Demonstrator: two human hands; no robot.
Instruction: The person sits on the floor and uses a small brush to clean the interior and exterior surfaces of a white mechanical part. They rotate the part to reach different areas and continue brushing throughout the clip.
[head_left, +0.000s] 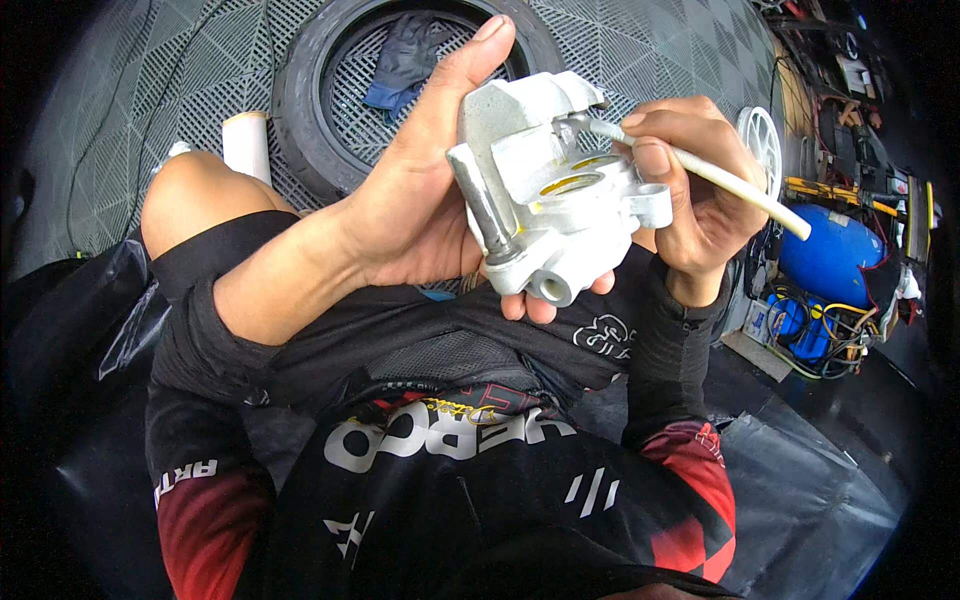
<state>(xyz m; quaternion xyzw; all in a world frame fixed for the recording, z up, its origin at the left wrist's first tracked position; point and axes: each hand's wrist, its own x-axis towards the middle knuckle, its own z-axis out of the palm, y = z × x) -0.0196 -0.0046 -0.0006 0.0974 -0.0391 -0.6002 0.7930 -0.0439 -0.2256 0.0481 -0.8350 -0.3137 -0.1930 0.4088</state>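
My left hand (420, 202) cradles a brake caliper (555, 247) above my lap, thumb up along its far side and fingertips showing underneath. The caliper is whitish grey, with a bare metal guide pin (484, 199) on its left. Two round piston bores (574, 184) face up, yellowish inside. In my right hand (701, 172) is a slim brush (739, 187) with a cream handle, pinched between thumb and fingers. Its grey tip reaches inside the caliper's gap, under the far bridge; the very end is hard to make out.
Beyond my knees a motorcycle tyre (304, 112) lies on the grey grid floor (187, 97), a dark glove (405, 64) within its ring. A white cylinder (246, 146) stands by my left knee. To the right are a blue tank (832, 244), tangled cables (840, 337) and a white wheel (760, 146).
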